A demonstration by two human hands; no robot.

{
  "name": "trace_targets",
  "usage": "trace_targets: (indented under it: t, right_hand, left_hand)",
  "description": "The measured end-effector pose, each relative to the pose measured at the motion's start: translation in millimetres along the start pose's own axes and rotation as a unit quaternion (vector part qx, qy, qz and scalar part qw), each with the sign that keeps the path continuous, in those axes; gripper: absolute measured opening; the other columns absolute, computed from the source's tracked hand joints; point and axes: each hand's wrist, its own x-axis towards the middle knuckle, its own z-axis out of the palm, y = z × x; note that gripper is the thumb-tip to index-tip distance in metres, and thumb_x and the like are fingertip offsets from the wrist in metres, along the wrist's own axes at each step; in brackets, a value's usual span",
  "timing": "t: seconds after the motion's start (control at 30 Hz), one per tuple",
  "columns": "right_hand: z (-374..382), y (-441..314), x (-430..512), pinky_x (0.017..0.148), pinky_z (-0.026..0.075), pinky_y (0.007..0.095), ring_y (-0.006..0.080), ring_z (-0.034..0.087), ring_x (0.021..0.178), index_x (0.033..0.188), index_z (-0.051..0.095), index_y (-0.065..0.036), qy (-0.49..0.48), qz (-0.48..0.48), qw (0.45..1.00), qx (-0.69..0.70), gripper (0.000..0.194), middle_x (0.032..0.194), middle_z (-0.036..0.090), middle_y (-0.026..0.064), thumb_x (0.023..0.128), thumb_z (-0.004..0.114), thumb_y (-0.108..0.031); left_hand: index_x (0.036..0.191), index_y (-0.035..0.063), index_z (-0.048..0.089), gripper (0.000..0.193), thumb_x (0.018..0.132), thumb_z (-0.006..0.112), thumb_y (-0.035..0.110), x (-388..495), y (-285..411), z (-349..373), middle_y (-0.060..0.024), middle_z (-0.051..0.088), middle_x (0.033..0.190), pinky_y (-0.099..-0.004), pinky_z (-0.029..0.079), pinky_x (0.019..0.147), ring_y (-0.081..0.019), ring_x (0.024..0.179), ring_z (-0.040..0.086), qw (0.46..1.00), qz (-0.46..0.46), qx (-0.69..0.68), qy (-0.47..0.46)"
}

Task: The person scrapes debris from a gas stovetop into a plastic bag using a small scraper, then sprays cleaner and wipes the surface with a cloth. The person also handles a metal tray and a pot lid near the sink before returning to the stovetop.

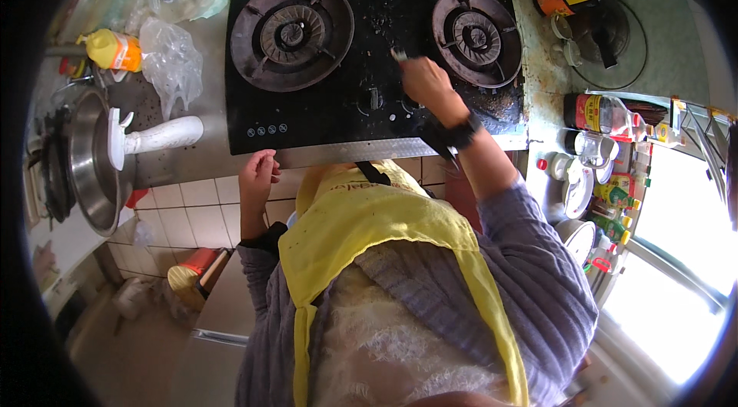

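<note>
A black two-burner gas hob (323, 113) with brown residue on its surface lies before me. My right hand (425, 84) is over the hob between its burners, closed around a small brush-like tool (399, 55); most of the tool is hidden by the fingers. Beside that hand is the right burner (477, 38), with the left burner (292, 35) farther off. My left hand (260, 173) hangs at the front edge of the counter, near the hob's left corner, its fingers curled; no object shows in it.
At left on the counter are a white spray bottle (164, 137), a metal basin (95, 162), a clear plastic bag (171, 61) and a yellow bottle (113, 50). At right stand a glass lid (605, 41), a sauce bottle (599, 113) and several jars and bottles.
</note>
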Motion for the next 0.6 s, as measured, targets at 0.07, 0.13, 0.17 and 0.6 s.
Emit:
trace_targets:
  t: [0.07,0.13,0.17,0.6]
  right_hand:
    - [5.5,-9.3,42.3,0.072,0.054,0.0443,0.0371,0.066,0.083,0.091,0.067,-0.003,0.068,0.017,0.998,0.001,0.019,0.087,0.066,0.0207,0.082,0.052,-0.01]
    - [3.4,-9.7,66.6,0.07,0.054,0.0438,0.0369,0.066,0.082,0.088,0.067,-0.002,0.128,0.015,0.992,0.004,0.017,0.086,0.066,0.0198,0.081,0.053,-0.01]
    - [0.7,-7.1,70.4,0.067,0.055,0.0417,0.0354,0.067,0.081,0.081,0.069,-0.001,0.164,0.003,0.986,0.004,0.016,0.084,0.067,0.0207,0.079,0.054,-0.009]
    - [16.6,50.8,85.3,0.064,0.055,0.0386,0.0293,0.068,0.076,0.085,0.067,-0.001,0.146,-0.035,0.982,-0.116,0.02,0.077,0.067,0.0149,0.084,0.049,-0.009]
  left_hand:
    - [0.104,0.0045,0.061,0.018,0.094,0.052,0.015,1.0,-1.1,0.5,-0.0012,0.058,0.079,-0.0212,0.047,0.059,-0.0083,0.068,0.057,1.0,0.008,-0.006,0.002]
    - [0.104,0.0047,0.061,0.017,0.094,0.052,0.015,3.2,-0.7,0.0,-0.0009,0.058,0.078,-0.021,0.047,0.058,-0.0081,0.067,0.057,0.999,0.018,-0.031,0.005]
    - [0.104,0.0048,0.061,0.017,0.094,0.052,0.015,3.7,-0.7,-0.3,-0.0009,0.058,0.078,-0.021,0.047,0.058,-0.008,0.067,0.056,1.0,0.015,-0.02,0.009]
    - [0.108,0.0059,0.06,0.019,0.095,0.052,0.018,7.2,-8.9,-2.0,-0.0014,0.059,0.081,-0.0222,0.048,0.058,-0.0081,0.07,0.057,0.999,0.019,-0.036,0.033]
